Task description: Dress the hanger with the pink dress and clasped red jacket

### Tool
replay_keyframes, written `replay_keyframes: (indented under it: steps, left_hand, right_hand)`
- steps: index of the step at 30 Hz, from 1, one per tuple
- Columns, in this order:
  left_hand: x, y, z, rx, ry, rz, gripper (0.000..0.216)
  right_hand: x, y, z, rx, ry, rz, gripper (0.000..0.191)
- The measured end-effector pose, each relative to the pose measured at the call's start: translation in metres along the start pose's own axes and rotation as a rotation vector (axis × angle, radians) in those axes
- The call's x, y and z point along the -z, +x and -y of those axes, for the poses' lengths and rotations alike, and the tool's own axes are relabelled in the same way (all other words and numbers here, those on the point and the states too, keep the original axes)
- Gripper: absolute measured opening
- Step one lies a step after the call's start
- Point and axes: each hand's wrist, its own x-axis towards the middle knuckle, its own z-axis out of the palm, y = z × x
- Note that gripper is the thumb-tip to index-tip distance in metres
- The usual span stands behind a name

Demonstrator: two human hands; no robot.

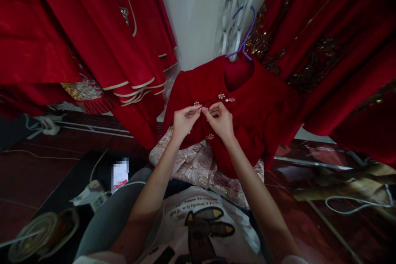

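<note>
A red jacket (250, 119) hangs from a purple hanger (246, 43) in front of me, its lower part resting over my lap. Along its front opening sit several beaded flower-shaped buttons (221, 96). My left hand (185, 120) pinches the red cloth at the front edge, just below one beaded button (196, 103). Against it, fingertips nearly touching, my right hand (220, 120) pinches the same edge. Whatever small thing may lie between the fingertips is hidden. Under the jacket, a pale patterned cloth (204, 161) covers my knees.
Red garments with gold trim (130, 49) hang at the left, and sequined red ones (324, 49) at the right. A white metal rack (238, 8) holds the hanger. At lower left are a power strip (98, 196), a lit phone (120, 175) and a lidded plastic container (34, 235).
</note>
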Motion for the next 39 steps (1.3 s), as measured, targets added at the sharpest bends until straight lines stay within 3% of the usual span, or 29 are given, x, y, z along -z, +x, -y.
replay_keyframes:
  steps: [4, 9, 16, 20, 24, 28, 33, 39]
  left_hand:
    - [-0.001, 0.002, 0.005, 0.007, 0.008, -0.002, 0.025]
    - [0.005, 0.01, 0.006, 0.023, 0.042, 0.091, 0.024]
    - [0.017, 0.019, 0.009, -0.072, 0.197, 0.206, 0.018]
    - [0.026, 0.021, 0.006, -0.139, 0.327, 0.239, 0.026]
    - [0.049, 0.009, -0.009, -0.126, 0.511, 0.379, 0.025]
    - [0.07, -0.019, -0.015, 0.007, 0.543, 0.543, 0.02]
    - [0.066, -0.039, -0.006, 0.065, 0.376, 0.471, 0.03]
    - [0.061, -0.037, -0.006, 0.079, 0.411, 0.558, 0.02]
  right_hand:
    - [0.001, 0.001, -0.002, 0.037, 0.021, 0.064, 0.035]
    - [0.005, 0.0, -0.001, 0.065, 0.017, 0.112, 0.028]
    - [0.001, 0.004, -0.002, 0.124, -0.053, 0.102, 0.025]
    - [0.013, 0.004, 0.002, 0.059, 0.012, 0.197, 0.029]
    - [0.04, -0.015, 0.007, -0.011, -0.007, 0.291, 0.023]
    - [0.055, -0.042, 0.0, -0.076, -0.128, 0.347, 0.015]
    - [0.046, -0.054, -0.017, -0.119, -0.234, 0.375, 0.017]
    - [0.032, -0.057, -0.036, -0.015, -0.274, 0.422, 0.019]
